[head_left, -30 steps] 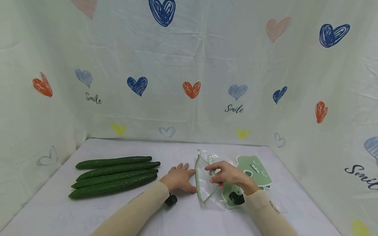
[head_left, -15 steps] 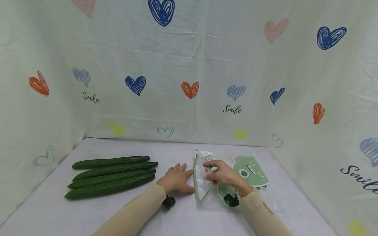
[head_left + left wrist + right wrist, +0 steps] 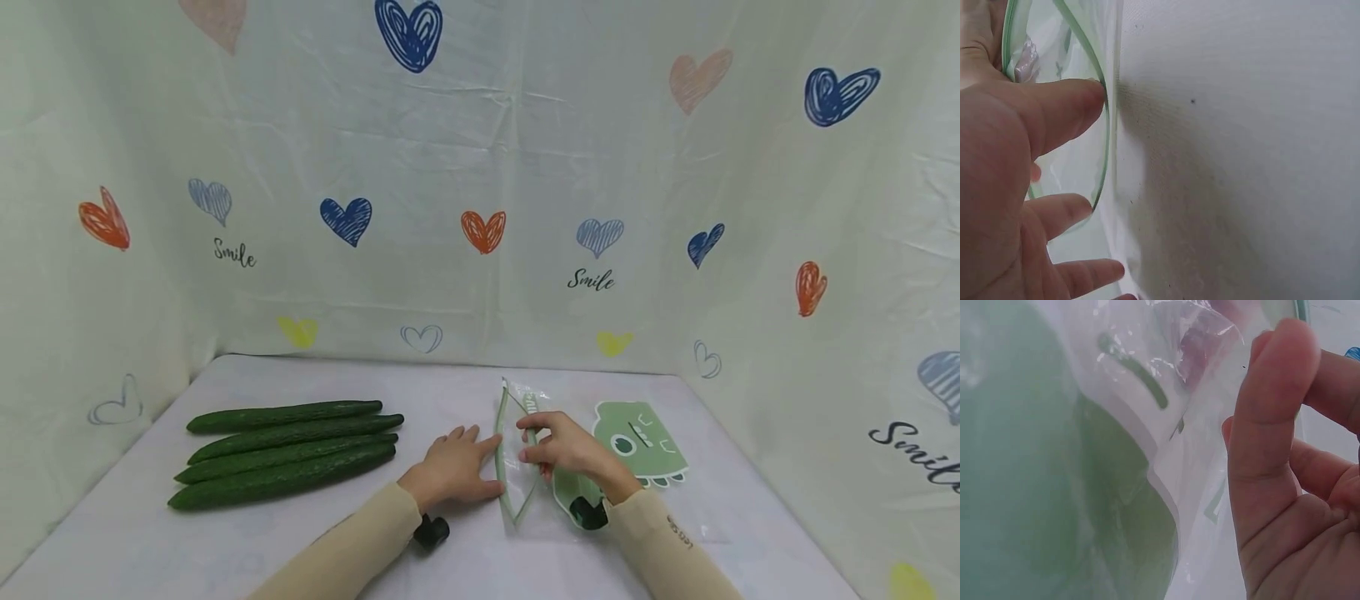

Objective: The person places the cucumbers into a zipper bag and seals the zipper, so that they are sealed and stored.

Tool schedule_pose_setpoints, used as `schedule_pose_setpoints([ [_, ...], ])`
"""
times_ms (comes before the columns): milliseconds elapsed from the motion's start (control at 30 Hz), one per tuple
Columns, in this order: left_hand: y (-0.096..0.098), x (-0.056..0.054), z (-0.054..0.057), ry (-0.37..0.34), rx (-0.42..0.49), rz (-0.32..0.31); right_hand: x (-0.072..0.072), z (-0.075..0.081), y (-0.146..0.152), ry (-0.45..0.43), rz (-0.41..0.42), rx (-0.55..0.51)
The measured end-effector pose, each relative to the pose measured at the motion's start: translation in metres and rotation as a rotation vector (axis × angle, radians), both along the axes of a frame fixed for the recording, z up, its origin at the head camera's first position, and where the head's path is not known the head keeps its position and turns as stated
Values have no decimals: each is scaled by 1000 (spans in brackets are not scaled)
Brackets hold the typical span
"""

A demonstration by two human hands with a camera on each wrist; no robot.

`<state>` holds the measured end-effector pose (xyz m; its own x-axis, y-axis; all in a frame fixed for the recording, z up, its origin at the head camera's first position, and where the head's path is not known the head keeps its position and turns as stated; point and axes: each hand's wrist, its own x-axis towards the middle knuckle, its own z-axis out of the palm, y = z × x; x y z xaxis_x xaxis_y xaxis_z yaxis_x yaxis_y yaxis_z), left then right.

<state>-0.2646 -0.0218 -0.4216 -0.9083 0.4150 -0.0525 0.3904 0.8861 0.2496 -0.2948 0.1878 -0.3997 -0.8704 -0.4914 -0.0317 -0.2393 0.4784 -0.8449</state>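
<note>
A clear plastic zip bag [image 3: 513,479] with a green-edged mouth and a green cartoon print lies on the table, its mouth gaping toward the left. My left hand [image 3: 453,471] rests with fingers spread beside that mouth. In the left wrist view, its thumb [image 3: 1069,109] and a fingertip touch the lower green rim. My right hand [image 3: 573,450] pinches the opposite green rim between thumb and curled fingers, above the bag. The right wrist view shows the right hand [image 3: 1291,444] beside the clear film and the green print. Left of my left hand, several long cucumbers [image 3: 285,475] lie side by side.
The table [image 3: 442,558] has a white cover. Behind and on both sides hangs a pale curtain [image 3: 420,283] printed with hearts. A small black wrist camera [image 3: 431,532] is under my left wrist, and another black camera [image 3: 588,512] sits at the right.
My right hand has shifted a little to the left, bringing its rim closer to the other, so the bag's mouth is narrower. My left hand and the cucumbers stay about where they were.
</note>
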Motion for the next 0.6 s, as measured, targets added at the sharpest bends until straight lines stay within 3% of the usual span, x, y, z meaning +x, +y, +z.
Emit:
schedule_pose_setpoints([
  [233, -17, 7, 3, 27, 49, -4, 0, 0, -1, -6, -10, -9],
  [600, -68, 33, 11, 146, 176, -48, 2, 0, 1, 3, -3, -10],
])
